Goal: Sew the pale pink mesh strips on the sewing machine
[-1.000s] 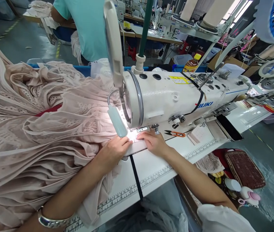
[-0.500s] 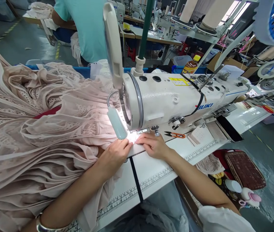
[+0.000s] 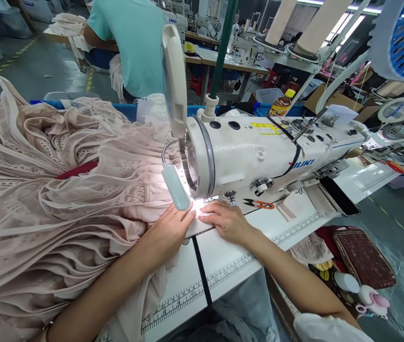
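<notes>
A white Juki sewing machine (image 3: 259, 152) lies across the white table (image 3: 230, 256). A big heap of pale pink pleated lace fabric (image 3: 55, 190) fills the left side. My left hand (image 3: 166, 232) lies flat on the fabric edge just left of the needle, fingers stretched out. My right hand (image 3: 226, 221) presses the same edge down on the right of the needle, fingers extended and close together. A small lamp (image 3: 175, 186) lights the spot between both hands. The needle itself is hidden by glare.
Orange-handled snips (image 3: 259, 204) lie on the table by the machine base. A person in a teal shirt (image 3: 134, 42) works at the bench behind. A bottle (image 3: 280, 102) stands behind the machine. A bag and cups (image 3: 359, 266) sit on the floor at right.
Both hands stay at the needle, pressing the fabric edge; they have shifted only slightly. My head has moved, so the whole view slid a little right and down.
</notes>
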Available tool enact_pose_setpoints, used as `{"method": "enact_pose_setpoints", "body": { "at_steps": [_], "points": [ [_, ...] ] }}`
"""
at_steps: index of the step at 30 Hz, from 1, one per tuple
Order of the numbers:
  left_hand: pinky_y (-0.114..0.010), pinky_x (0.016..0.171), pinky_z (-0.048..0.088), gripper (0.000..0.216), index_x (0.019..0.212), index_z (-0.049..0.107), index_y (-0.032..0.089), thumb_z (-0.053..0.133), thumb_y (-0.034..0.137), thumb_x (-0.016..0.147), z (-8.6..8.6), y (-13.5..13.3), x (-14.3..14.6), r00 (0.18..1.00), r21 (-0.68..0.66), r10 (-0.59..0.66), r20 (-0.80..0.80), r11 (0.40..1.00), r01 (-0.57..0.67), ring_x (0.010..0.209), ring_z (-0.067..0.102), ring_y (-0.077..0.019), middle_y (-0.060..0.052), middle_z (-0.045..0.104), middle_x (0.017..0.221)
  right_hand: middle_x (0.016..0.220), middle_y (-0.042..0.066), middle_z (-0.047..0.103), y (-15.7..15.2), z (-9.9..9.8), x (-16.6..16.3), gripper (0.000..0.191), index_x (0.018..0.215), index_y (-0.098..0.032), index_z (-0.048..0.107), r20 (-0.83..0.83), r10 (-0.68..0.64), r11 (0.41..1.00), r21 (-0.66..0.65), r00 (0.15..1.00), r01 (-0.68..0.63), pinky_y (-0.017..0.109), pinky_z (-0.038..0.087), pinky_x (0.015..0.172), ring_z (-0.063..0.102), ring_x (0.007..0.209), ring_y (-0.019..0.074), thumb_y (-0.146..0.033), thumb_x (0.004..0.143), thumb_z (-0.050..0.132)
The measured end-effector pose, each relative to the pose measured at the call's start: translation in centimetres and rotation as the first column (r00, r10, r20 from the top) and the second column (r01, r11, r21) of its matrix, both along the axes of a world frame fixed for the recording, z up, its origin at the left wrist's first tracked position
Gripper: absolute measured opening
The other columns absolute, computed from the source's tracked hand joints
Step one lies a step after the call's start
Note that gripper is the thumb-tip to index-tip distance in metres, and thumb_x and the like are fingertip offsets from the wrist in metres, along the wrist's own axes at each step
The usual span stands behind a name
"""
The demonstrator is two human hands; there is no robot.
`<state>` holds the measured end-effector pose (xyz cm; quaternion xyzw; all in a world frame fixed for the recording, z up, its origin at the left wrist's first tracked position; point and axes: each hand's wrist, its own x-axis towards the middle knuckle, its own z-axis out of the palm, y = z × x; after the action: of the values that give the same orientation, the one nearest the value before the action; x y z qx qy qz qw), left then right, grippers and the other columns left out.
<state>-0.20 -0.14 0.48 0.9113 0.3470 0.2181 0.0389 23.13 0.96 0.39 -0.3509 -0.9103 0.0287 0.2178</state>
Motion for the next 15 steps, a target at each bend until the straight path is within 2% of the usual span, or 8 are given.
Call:
{"method": "enact_pose_setpoints", "body": {
  "at_steps": [4, 10, 15],
  "points": [
    [-0.040, 0.097, 0.048, 0.037, 0.115, 0.056, 0.017, 0.034, 0.001, 0.090, -0.1, 0.0, 0.1, 1.000, -0.044, 0.017, -0.007, 0.999, -0.018, 0.123, 0.054, -0.0263, -0.014, 0.060, 0.126, 0.109, 0.002, 0.073, 0.1, 0.0, 0.2, 0.039, 0.107, -0.026, 0.073, -0.020, 0.036, 0.999, 0.016, 0.999, -0.036, 0.026, 0.053, 0.082, 0.062, 0.110, 0.0155, -0.005, 0.091, 0.045],
    [-0.041, 0.098, 0.048, 0.050, 0.122, 0.054, 0.019, 0.034, -0.004, 0.083, -0.8, 0.1, -0.1, 0.999, -0.053, 0.025, -0.025, 0.998, -0.026, 0.124, 0.054, -0.0266, -0.013, 0.060, 0.129, 0.115, 0.002, 0.072, 0.1, 0.2, 0.4, 0.042, 0.112, -0.024, 0.071, 0.003, 0.047, 0.997, -0.063, 0.999, -0.047, 0.027, 0.054, 0.088, 0.061, 0.115, 0.0158, -0.002, 0.088, 0.046],
    [-0.042, 0.095, 0.048, 0.041, 0.121, 0.054, 0.018, 0.036, 0.002, 0.089, -1.5, 0.7, -0.1, 0.997, -0.052, 0.062, -0.054, 0.997, -0.065, 0.116, 0.056, -0.0281, -0.013, 0.060, 0.123, 0.118, 0.003, 0.072, 0.0, 0.3, -0.1, 0.041, 0.113, -0.024, 0.071, 0.027, -0.021, 0.997, -0.076, 0.999, 0.023, 0.027, 0.054, 0.086, 0.061, 0.116, 0.0156, -0.003, 0.090, 0.045]
  ]
}}
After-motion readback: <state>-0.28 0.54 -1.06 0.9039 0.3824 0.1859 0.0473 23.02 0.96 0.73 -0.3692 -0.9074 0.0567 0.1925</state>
